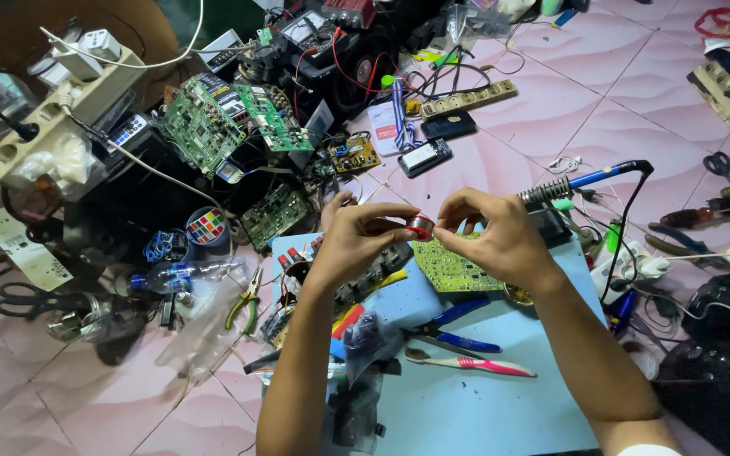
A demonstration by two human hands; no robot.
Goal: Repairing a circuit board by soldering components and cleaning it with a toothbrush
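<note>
Both hands are meeting above the light-blue work mat (483,405): the left hand (356,241) and the right hand (500,236) are each pinching, with a closed grip of thumb and fingertips, a small red-and-silver round spool (420,225) held between them in the air. Directly beneath is lying a yellow-green printed circuit board (454,268). Nearer the wearer are resting blue-handled pliers (454,325) and a pink-and-white toothbrush (471,363). A blue-handled soldering iron (585,181) is lying beyond the right hand — green circuit boards (230,122) are crowding the pink tiled floor (601,93) at left.
</note>
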